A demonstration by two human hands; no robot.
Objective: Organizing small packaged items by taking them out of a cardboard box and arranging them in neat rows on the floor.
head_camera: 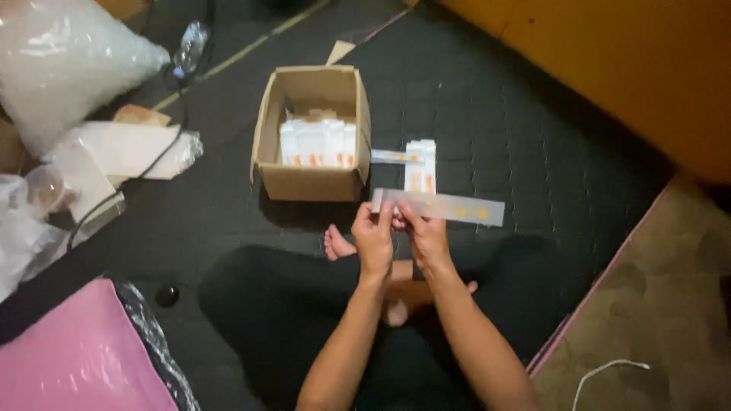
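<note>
The sleeve (449,206) is lying level and crosswise in front of the person, its long axis running from the hands out to the person's right. Both hands are gripping it at its left end, so nearly all its length is sticking out free beyond the right hand (424,234). The left hand (374,237) is pinching the very end, thumb and fingers closed on the edge; the right hand is pinching just beside it, the two hands almost touching. Neither is nearer in any useful sense: both are already on it, held up above the crossed legs.

The sleeve is looking like a long, narrow, flat strip of clear or frosted plastic with orange marks showing toward its far end. Whether anything is sitting inside it cannot be told at this size.

Just beyond the hands, a small stack of white packs (420,167) with orange bands is lying on the dark mat (533,137), and one more strip (394,157) is lying beside it, pointing toward the box (311,137). The box, open cardboard, is standing ahead and slightly left of the left hand, holding a row of the same white packs upright.

Well off to the left, clear bags (68,61) and white wrapped bundles are piling up, with a black cable (152,164) trailing across them. A pink sheet (76,358) is lying near the left elbow.
</note>
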